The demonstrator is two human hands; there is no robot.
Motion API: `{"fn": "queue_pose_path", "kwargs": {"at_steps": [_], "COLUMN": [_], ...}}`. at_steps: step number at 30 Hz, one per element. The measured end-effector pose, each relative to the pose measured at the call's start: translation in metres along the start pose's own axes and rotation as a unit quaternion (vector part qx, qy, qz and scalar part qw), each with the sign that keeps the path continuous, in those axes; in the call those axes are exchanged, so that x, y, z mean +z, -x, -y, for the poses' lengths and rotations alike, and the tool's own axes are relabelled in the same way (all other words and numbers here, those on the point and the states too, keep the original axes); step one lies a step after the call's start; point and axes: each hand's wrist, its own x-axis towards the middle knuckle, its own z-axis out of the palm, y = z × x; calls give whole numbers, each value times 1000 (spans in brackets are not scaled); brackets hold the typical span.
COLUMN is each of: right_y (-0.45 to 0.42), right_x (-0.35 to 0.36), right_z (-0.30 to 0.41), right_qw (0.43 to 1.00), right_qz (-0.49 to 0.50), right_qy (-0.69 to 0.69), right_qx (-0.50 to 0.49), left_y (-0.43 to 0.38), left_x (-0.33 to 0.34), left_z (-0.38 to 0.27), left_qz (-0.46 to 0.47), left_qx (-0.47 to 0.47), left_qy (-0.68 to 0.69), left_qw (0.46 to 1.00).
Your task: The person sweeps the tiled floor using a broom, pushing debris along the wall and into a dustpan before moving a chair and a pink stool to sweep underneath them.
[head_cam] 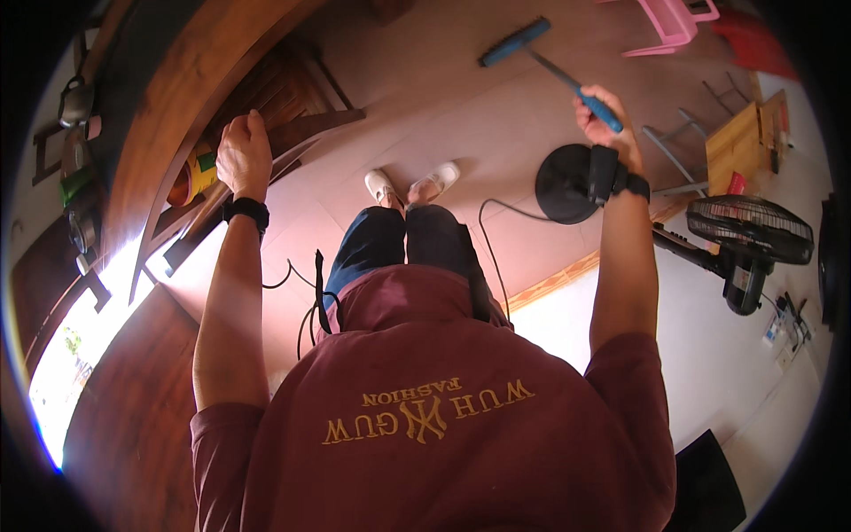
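My right hand (605, 120) grips the blue handle of a short brush (515, 43), whose wide blue head with dark bristles points away from me above the tiled floor (425, 120). My left hand (244, 153) is curled near the edge of a wooden table, with its back towards me; nothing shows in it. A wooden chair (286, 106) and a yellow container (201, 174) lie beyond and beside that hand. Dark bands sit on both wrists.
A black standing fan (748, 229) is at the right, its round base (565, 183) on the floor with a cable trailing from it. Farther off are a folding table with a wooden top (731, 146) and a pink plastic stool (668, 26). A curved wooden tabletop (159, 113) borders the left.
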Motion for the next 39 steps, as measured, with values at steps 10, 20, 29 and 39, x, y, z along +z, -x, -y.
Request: {"fn": "queue_pose_path", "kwargs": {"at_steps": [10, 20, 29, 39], "right_y": [136, 117, 7, -58], "right_x": [23, 63, 69, 51], "right_z": [-59, -87, -30, 141], "right_qw": [949, 881, 858, 899], "right_qz": [16, 108, 131, -29], "right_qy": [314, 454, 482, 436], "right_qx": [-19, 79, 119, 40], "left_y": [16, 12, -1, -15], "left_x": [-4, 0, 2, -7], "left_z": [-12, -3, 19, 29], "left_qz": [-21, -19, -9, 5], "left_qx": [43, 41, -23, -41], "left_qy": [47, 71, -10, -35], "left_qw": [998, 996, 1000, 999]}}
